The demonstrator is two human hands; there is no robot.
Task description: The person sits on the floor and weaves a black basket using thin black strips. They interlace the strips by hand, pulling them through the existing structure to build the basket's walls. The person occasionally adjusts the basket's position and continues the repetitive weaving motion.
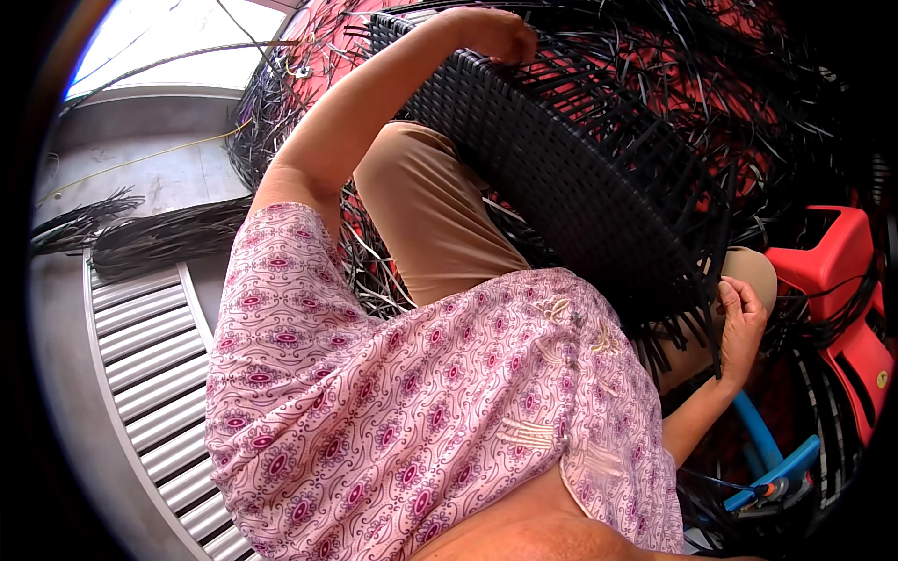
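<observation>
A black woven wicker piece (561, 154) leans across my knees, with loose strip ends standing out along its far side and right end. My left hand (500, 35) is at its upper left rim, fingers curled down; what they hold is hidden. At the right end, my right hand (744, 323) has thumb and fingers closed beside a black plastic strip (717, 327) that hangs from the weave. The fingers appear to pinch that strip.
Tangled black strips (692, 56) cover the red floor beyond. A red plastic stool (832, 252) stands at right, near a blue-handled tool (776, 472). At left, a bundle of dark strips (178, 238) lies by a slatted metal rack (150, 365).
</observation>
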